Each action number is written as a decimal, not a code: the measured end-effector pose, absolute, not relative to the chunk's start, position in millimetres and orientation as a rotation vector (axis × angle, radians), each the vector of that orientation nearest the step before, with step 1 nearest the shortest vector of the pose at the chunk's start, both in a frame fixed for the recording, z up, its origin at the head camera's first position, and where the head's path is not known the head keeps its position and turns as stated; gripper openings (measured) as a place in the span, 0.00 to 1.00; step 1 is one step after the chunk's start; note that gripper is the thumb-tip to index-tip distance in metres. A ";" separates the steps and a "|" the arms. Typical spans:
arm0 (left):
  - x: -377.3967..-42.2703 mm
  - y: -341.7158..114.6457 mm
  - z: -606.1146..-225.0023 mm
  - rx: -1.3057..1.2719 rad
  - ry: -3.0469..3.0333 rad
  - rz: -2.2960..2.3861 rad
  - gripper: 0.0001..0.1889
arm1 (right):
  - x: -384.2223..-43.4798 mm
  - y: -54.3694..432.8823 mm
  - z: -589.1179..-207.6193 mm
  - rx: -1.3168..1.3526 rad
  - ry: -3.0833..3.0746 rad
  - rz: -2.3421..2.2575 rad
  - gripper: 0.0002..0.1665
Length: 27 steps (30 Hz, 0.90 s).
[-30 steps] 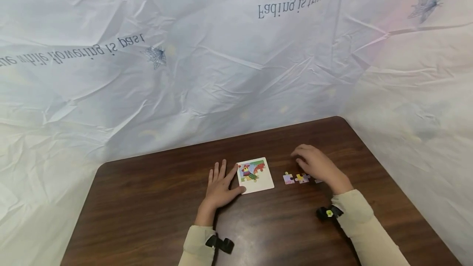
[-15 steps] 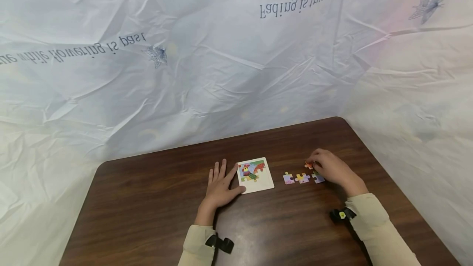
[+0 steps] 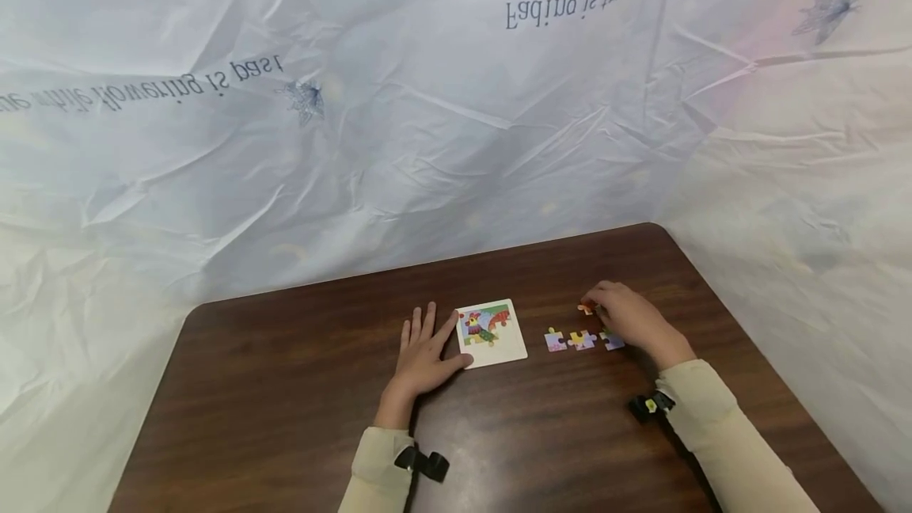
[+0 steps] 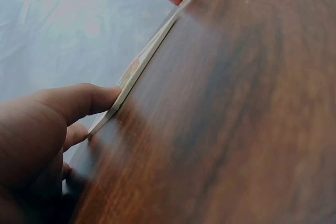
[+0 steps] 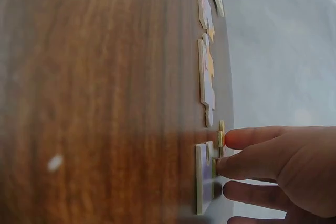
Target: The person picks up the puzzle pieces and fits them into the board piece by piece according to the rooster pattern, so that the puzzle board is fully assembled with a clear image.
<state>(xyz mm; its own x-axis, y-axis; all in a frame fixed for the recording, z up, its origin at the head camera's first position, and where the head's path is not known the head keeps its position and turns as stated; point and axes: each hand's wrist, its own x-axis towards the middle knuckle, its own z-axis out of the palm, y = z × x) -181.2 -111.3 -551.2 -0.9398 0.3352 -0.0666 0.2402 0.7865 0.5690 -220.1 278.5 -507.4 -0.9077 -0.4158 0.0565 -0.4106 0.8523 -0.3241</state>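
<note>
Now that the right hand (image 3: 632, 321) has edged its pinched orange piece (image 3: 584, 309) nearer the puzzle board's (image 3: 496, 353) right side, three loose pieces (image 3: 581, 340) there lie unheld, while the spread left hand (image 3: 422, 359) touches the board's left edge.

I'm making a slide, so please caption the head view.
Left hand touching a partly filled puzzle board, right hand holding an orange piece near three loose pieces.

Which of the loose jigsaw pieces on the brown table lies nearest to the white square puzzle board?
The lilac jigsaw piece with a yellow top knob, leftmost in the head view; the other loose pieces lie farther right, toward the right hand.
</note>
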 end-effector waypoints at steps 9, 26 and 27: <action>-182.1 -111.3 -549.8 0.449 2.801 0.862 0.46 | -226.0 274.0 -505.4 -0.638 2.992 -0.495 0.13; -181.8 -110.3 -549.4 0.458 2.819 0.859 0.46 | -226.2 254.2 -509.2 -0.717 2.945 -0.653 0.11; -181.6 -110.2 -549.6 0.456 2.820 0.855 0.46 | -225.6 252.4 -508.8 -0.728 2.942 -0.656 0.11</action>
<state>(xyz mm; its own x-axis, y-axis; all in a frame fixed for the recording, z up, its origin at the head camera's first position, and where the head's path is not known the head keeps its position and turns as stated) -181.6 -110.2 -549.6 -0.9408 0.3330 -0.0633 0.2418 0.7901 0.5633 -225.6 252.4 -508.8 -0.8891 -0.4537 0.0609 -0.4365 0.8003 -0.4110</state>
